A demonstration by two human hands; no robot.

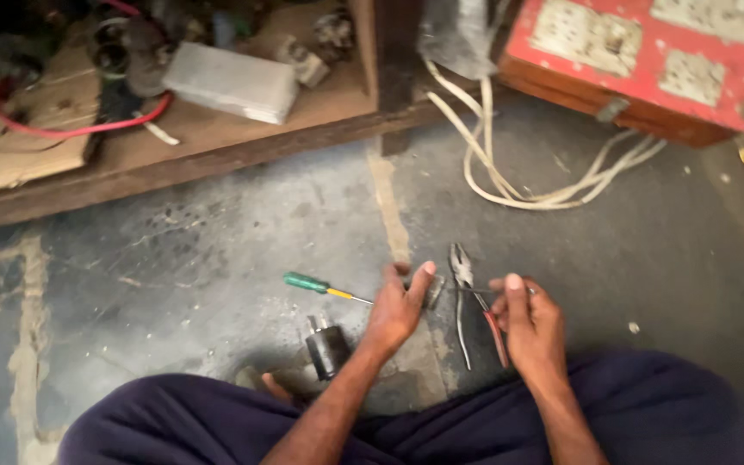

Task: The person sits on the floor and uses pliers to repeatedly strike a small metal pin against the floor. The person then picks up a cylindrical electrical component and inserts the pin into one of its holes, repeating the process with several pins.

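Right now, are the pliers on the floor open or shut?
Open. The pliers lie on the concrete floor between the left hand and right hand, their two handles spread apart toward the person.

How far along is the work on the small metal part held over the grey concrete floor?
Midway, it seems. Done: tools are laid out, green-handled screwdriver and red-handled pliers on the concrete floor. In hand: left hand grips a small grey metal part; right hand pinches a thin pin toward it. Left: black cylindrical piece lies untouched.
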